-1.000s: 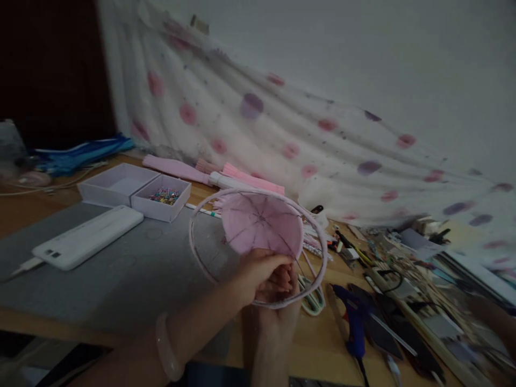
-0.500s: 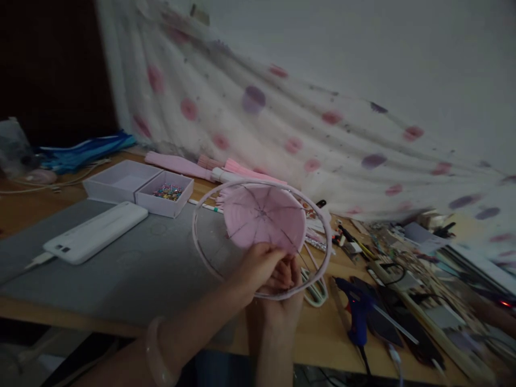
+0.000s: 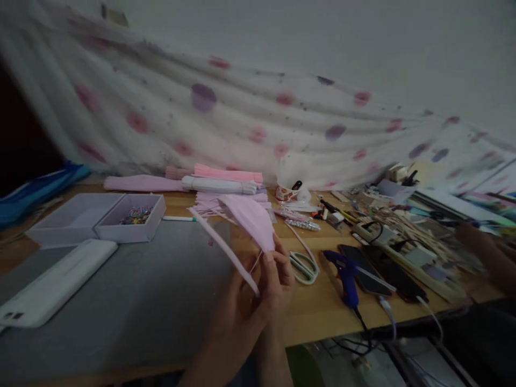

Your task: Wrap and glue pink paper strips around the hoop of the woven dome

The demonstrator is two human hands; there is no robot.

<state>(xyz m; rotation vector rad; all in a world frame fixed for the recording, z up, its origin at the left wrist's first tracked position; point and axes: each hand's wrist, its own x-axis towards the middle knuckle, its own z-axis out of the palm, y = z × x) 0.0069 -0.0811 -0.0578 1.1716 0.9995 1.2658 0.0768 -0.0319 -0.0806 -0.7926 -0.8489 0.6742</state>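
Note:
A round wire frame with a pale pink covering (image 3: 253, 217) is in my hands, turned almost edge-on. Its pink-wrapped outer ring (image 3: 220, 244) slants across in front of the covering. My left hand (image 3: 256, 309) is closed at the frame's lower edge, with the thumb near the covering. Behind and to the right, my right hand (image 3: 284, 263) has its fingers bent around the same lower edge. The hands overlap, so some fingers are hidden. Green-handled scissors (image 3: 304, 267) lie on the table just right of my right hand.
A white box with beads (image 3: 131, 217), a white power bank (image 3: 58, 282) and a grey mat (image 3: 161, 290) are on the left. Pink and white pipe-cleaner-like bundles (image 3: 220, 184) lie behind. A blue glue gun (image 3: 346, 277) and phones (image 3: 365, 269) are right; another person's hand (image 3: 481, 250) shows there.
The frame has tilted from facing me to nearly edge-on, and my hands have turned with it. The view has swung right.

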